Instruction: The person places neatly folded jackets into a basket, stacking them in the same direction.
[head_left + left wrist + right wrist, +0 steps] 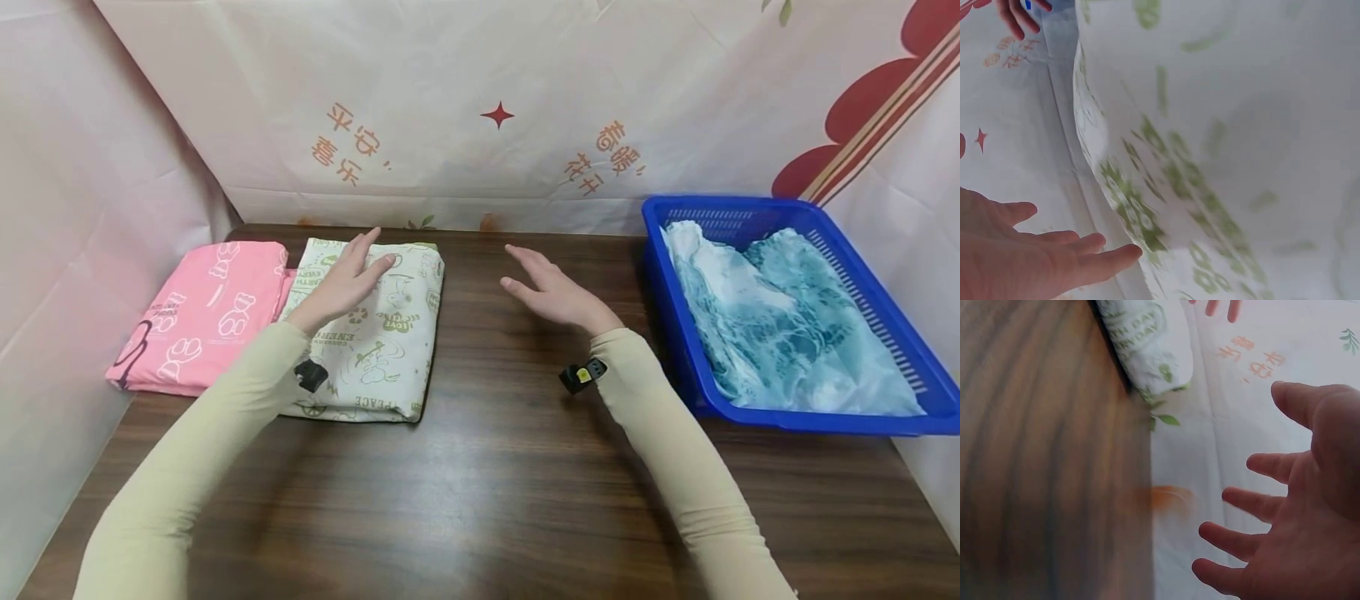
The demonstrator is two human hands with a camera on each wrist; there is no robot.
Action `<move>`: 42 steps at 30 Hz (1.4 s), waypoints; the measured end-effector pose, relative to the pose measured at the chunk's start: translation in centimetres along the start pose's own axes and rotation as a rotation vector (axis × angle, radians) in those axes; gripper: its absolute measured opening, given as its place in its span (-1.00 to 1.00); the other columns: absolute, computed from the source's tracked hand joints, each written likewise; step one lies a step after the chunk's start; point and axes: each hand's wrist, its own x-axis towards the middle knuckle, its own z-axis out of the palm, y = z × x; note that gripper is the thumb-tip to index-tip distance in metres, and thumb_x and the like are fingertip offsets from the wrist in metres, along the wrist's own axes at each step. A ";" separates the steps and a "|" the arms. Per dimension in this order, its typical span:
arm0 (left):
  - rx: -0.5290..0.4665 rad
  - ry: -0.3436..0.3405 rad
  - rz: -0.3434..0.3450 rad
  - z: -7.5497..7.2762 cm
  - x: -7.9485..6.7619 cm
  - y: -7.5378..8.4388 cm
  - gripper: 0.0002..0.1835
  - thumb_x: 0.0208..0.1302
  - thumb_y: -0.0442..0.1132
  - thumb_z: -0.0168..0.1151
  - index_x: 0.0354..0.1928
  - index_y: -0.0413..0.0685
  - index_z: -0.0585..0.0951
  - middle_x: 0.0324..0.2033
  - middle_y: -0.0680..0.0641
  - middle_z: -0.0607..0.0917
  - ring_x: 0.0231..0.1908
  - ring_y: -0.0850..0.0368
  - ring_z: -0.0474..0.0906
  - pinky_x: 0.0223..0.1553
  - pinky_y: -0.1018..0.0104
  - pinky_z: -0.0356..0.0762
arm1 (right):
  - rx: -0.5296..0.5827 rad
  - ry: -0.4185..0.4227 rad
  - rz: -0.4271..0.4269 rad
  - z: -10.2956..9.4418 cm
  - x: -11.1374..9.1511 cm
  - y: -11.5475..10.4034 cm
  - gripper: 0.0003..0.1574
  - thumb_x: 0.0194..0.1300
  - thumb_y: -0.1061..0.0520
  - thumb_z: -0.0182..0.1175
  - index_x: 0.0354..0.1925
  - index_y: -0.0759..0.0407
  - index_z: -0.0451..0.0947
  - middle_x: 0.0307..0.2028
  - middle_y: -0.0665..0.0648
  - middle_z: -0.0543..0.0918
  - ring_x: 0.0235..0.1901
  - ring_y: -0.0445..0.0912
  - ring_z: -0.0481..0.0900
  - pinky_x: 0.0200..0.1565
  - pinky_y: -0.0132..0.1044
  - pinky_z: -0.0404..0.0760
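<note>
A folded white cloth with green print [393, 333] lies on the left half of the table. Above it hovers my left hand [345, 283], fingers extended and nothing held; whether the fingertips graze the cloth cannot be told. In the left wrist view the hand [1041, 262] appears beside the cloth's printed surface [1166, 169]. My right hand [558, 293] is held over the table right of the cloth, palm facing inward, fingers spread and holding nothing. The right wrist view shows that hand [1297, 506] near the backdrop, with the cloth's end [1154, 350] beyond.
A folded pink cloth with white figures [210, 317] lies at the far left, against the white cloth. On the right stands a blue plastic basket [697, 383] with crumpled teal-and-white fabric [795, 325] inside. A printed fabric backdrop [465, 167] borders the brown wooden table [480, 500].
</note>
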 end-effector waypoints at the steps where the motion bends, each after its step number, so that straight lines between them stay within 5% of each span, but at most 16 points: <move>1: -0.002 -0.003 -0.006 -0.2 -0.2 -0.3 -0.23 0.48 0.17 -0.21 0.54 -0.03 -0.14 0.49 -0.25 -0.22 0.46 -0.10 -0.33 0.35 -0.20 -0.27 | 0.000 0.000 0.002 0.4 0.1 0.0 -0.15 0.51 -0.17 -0.11 0.53 0.13 -0.14 0.49 0.23 -0.08 0.45 0.07 -0.16 0.37 0.05 -0.05; 8: 0.021 -0.043 -0.084 -1.3 -2.2 -2.4 -0.24 0.50 0.14 -0.23 0.53 -0.10 -0.14 0.45 -0.37 -0.32 0.43 -0.29 -0.39 0.27 -0.37 -0.31 | 0.039 -0.020 0.008 3.5 1.0 -0.6 -0.15 0.50 -0.20 -0.11 0.53 0.08 -0.13 0.46 0.27 -0.02 0.43 0.08 -0.06 0.35 0.03 0.03; 19: -0.032 -0.064 -0.174 -2.6 -4.1 -4.8 -0.23 0.50 0.15 -0.26 0.53 -0.11 -0.17 0.43 -0.36 -0.47 0.39 -0.32 -0.56 0.25 -0.38 -0.44 | 0.115 -0.049 0.007 7.2 2.1 -2.5 -0.15 0.49 -0.23 -0.10 0.53 0.02 -0.11 0.45 0.19 0.11 0.41 0.05 0.06 0.34 -0.02 0.09; 24: -0.066 -0.065 -0.184 -2.9 -4.4 -5.6 -0.23 0.52 0.13 -0.29 0.52 -0.19 -0.19 0.42 -0.38 -0.46 0.40 -0.27 -0.59 0.28 -0.32 -0.45 | 0.143 -0.042 0.003 8.3 2.8 -3.6 -0.14 0.49 -0.21 -0.09 0.53 0.05 -0.13 0.47 0.15 0.07 0.41 0.05 0.07 0.34 -0.04 0.11; 31: -0.061 -0.076 -0.223 -2.8 -4.8 -6.9 -0.21 0.51 0.15 -0.29 0.51 -0.18 -0.24 0.42 -0.40 -0.44 0.40 -0.30 -0.55 0.29 -0.31 -0.41 | 0.151 -0.076 0.064 9.7 3.3 -5.0 -0.12 0.45 -0.31 -0.11 0.54 -0.19 -0.21 0.49 0.05 0.01 0.41 0.27 -0.07 0.29 0.33 -0.19; 37: -0.021 -0.079 -0.253 -2.3 -5.1 -7.7 -0.15 0.47 0.22 -0.24 0.52 -0.11 -0.27 0.42 -0.41 -0.43 0.39 -0.37 -0.48 0.25 -0.40 -0.36 | 0.167 -0.083 0.062 10.4 3.8 -5.4 -0.09 0.43 -0.34 -0.11 0.54 -0.22 -0.25 0.49 0.04 -0.02 0.42 0.30 -0.15 0.27 0.37 -0.26; 42: 0.013 -0.066 -0.215 -1.9 -5.0 -7.6 -0.15 0.47 0.21 -0.22 0.52 -0.17 -0.21 0.46 -0.35 -0.25 0.42 -0.31 -0.39 0.29 -0.33 -0.33 | 0.186 -0.071 0.049 10.6 4.1 -5.5 -0.05 0.42 -0.32 -0.08 0.54 -0.16 -0.26 0.49 0.10 -0.03 0.43 0.27 -0.15 0.31 0.29 -0.17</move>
